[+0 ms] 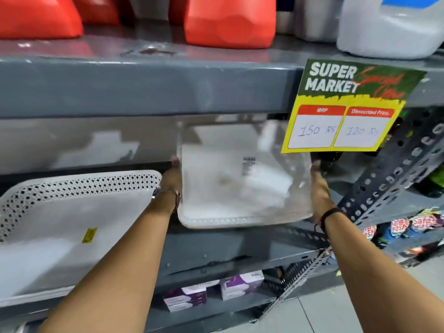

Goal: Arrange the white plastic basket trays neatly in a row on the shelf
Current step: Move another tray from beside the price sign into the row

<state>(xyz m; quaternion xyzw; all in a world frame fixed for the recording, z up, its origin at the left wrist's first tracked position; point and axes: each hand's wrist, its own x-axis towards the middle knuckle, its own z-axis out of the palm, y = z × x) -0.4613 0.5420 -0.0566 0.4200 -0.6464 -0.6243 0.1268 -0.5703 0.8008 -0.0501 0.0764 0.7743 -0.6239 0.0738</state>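
Head camera view: a grey metal shelf (240, 241) carries one white perforated basket tray (72, 212) on its left side, and a second, motion-blurred white tray (240, 188) is just beside it to the right. My left hand (171, 181) and right hand (320, 188) press its two sides, holding it between my fingers, below a yellow price sign (346, 111).

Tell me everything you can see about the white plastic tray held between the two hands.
The blurred white plastic basket tray is rectangular with rounded corners, a smooth base bearing a small barcode label, and a patterned rim along its near edge. It is tilted, base facing the camera. The left hand presses its left side, the right hand its right. It sits at the grey metal shelf opening.
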